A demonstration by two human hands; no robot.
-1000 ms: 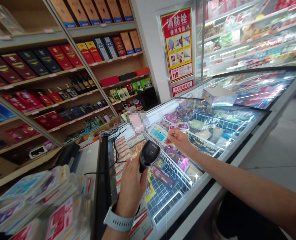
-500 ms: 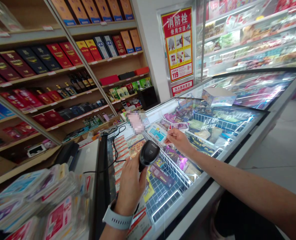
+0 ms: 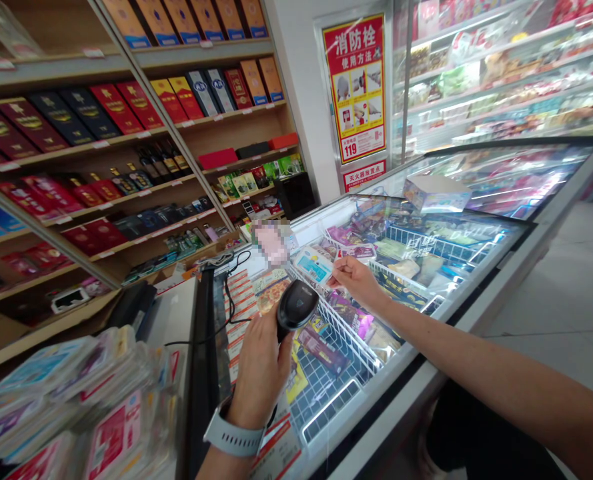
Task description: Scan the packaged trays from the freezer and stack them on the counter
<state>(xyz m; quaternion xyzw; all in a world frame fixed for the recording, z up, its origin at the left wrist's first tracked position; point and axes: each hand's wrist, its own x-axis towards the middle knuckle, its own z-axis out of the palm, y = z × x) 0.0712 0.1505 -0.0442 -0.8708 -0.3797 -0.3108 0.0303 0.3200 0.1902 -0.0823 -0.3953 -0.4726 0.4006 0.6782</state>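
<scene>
My left hand, with a pale watch on its wrist, is wrapped round a black handheld scanner whose head is raised over the freezer. Between the fingertips of my right hand is the edge of a flat clear package with a blue and white label. The package is tilted above the glass top, just beyond the scanner. A black cable lies left of the scanner. Beneath both hands, through the glass, wire baskets hold wrapped frozen goods.
Several flat clear packs are piled at the lower left. An open carton rests on the freezer's far part. Shelves of boxes and bottles stand at left, and a red poster hangs on the wall.
</scene>
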